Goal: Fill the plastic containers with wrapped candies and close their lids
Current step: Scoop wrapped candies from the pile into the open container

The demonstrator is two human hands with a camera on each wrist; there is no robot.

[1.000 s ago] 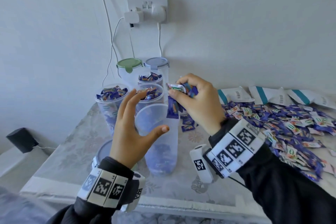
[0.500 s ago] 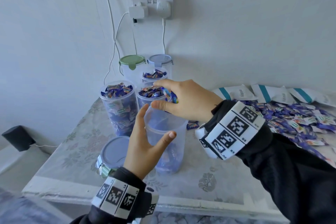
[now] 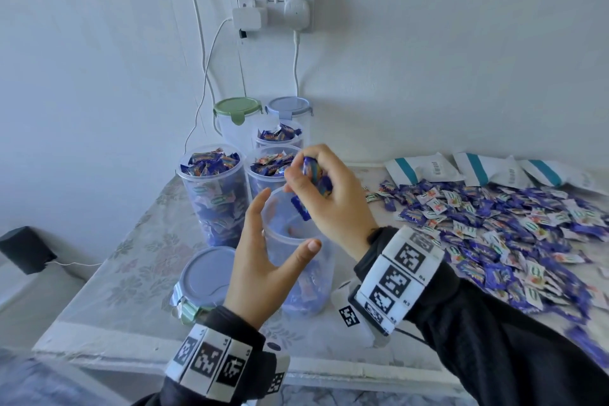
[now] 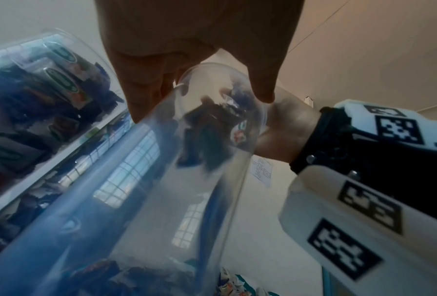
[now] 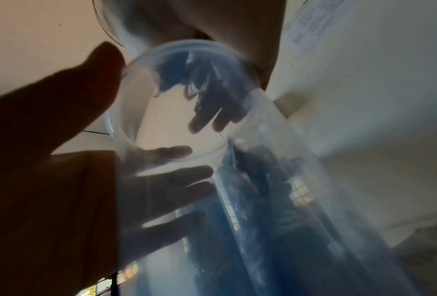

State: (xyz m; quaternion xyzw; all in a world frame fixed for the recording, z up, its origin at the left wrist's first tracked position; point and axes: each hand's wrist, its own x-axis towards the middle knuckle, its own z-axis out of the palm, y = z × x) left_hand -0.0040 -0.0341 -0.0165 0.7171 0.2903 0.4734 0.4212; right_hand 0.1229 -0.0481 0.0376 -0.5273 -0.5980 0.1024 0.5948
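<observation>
A tall clear plastic container (image 3: 308, 277) stands open near the table's front, with a few wrapped candies at its bottom. My left hand (image 3: 285, 221) cups its near wall just below the rim, fingers straight and thumb spread; the right wrist view shows those fingers (image 5: 171, 180) flat against the plastic. My right hand (image 3: 309, 175) hovers over the mouth and grips a bunch of purple wrapped candies (image 3: 314, 173). One candy (image 3: 300, 208) hangs or falls just inside the rim. In the left wrist view the container (image 4: 161, 190) fills the middle.
Three open containers packed with candies (image 3: 214, 194) stand behind, and two lidded ones (image 3: 237, 109) at the wall. A loose blue-grey lid (image 3: 206, 277) lies at front left. A wide candy pile (image 3: 494, 224) and white bags (image 3: 461, 168) cover the right side.
My right hand carried the candies from the container's right side to above its mouth and has turned, letting candies drop in. The left hand stayed at the container wall.
</observation>
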